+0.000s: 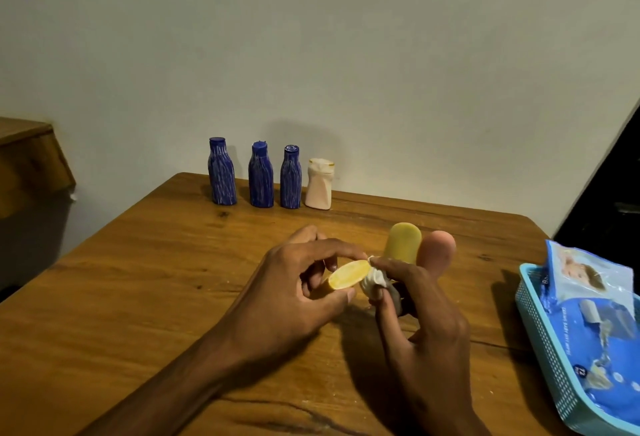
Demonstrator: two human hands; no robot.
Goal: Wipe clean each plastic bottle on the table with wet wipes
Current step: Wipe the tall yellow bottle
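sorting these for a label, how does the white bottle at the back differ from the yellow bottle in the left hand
The white bottle stands upright in the row by the wall, untouched; the yellow bottle is tipped, its flat oval end towards the camera, held by the left hand. The white one is pale with a waisted body; the yellow one is bright. Both look like plastic.

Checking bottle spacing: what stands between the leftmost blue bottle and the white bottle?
Head view: two more blue bottles stand between the leftmost blue bottle and the white bottle.

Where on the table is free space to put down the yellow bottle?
Free: the left half of the table, in front of the blue bottles. Crowded: the right, with the upright yellow bottle, pink bottle and basket.
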